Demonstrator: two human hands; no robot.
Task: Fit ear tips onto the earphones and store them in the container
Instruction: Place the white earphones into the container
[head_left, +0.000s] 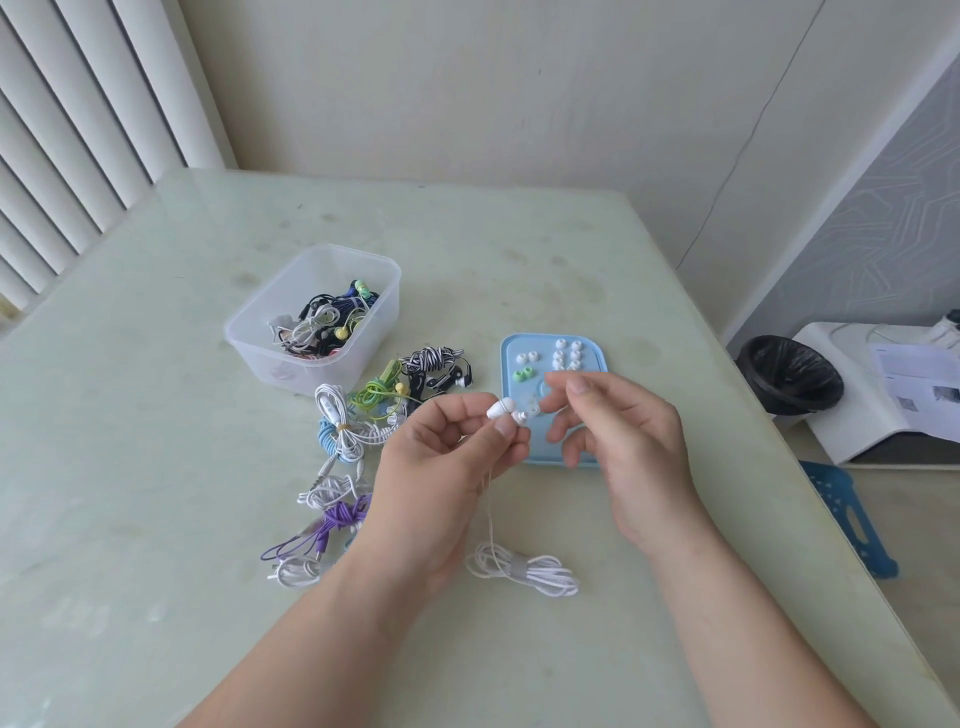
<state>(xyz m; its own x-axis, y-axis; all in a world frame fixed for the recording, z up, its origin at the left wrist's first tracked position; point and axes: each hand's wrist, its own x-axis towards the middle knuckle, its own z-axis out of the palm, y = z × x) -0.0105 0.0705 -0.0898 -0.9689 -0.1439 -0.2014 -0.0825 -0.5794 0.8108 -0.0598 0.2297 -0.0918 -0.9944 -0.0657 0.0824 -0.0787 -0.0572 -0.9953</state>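
Head view: the left hand (441, 467) pinches a white earbud (500, 409) above the near part of the blue lid (592, 353). The right hand (623, 447) seems to pinch a clear ear tip (531, 410) at its nozzle. Pushed on askew, the tip could slip free and roll away. The counter (519, 234) is pale green and glossy, with the plastic container (311, 312) far left and blinds (78, 130) beyond.

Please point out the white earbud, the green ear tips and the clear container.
white earbud (500, 409): head view, on its rounded body.
green ear tips (519, 375): head view, on the left tip.
clear container (363, 347): head view, on its right wall.
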